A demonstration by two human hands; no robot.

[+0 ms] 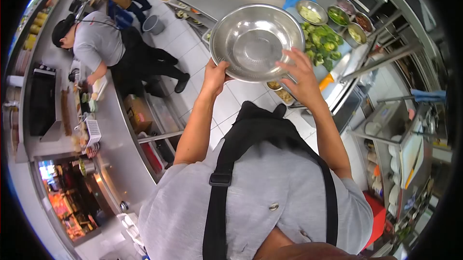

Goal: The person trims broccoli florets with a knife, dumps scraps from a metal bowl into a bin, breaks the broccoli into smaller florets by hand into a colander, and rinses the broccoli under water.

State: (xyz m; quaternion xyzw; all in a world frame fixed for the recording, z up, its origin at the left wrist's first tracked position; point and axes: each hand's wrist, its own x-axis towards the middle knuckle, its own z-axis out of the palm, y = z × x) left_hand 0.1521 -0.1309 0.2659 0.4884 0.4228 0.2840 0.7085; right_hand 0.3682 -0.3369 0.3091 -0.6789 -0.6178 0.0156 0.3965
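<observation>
A wide, shiny steel bowl [255, 48] is held out in front of my body, its inside facing me. My left hand [215, 76] is closed on its lower left rim, thumb on top. At the lower right rim is my right hand [303, 76], fingers apart and a little blurred, reaching partly over the bowl. I see no food in the bowl. To its right, cut green vegetables [322, 43] lie on a light board.
Small metal bowls of chopped food [311, 13] stand beyond the greens. An orange-handled knife [328, 80] lies at the board's near side. On the left a co-worker [99, 40] bends over a steel counter [113, 156]. A grey bucket [153, 25] stands on the tiled floor.
</observation>
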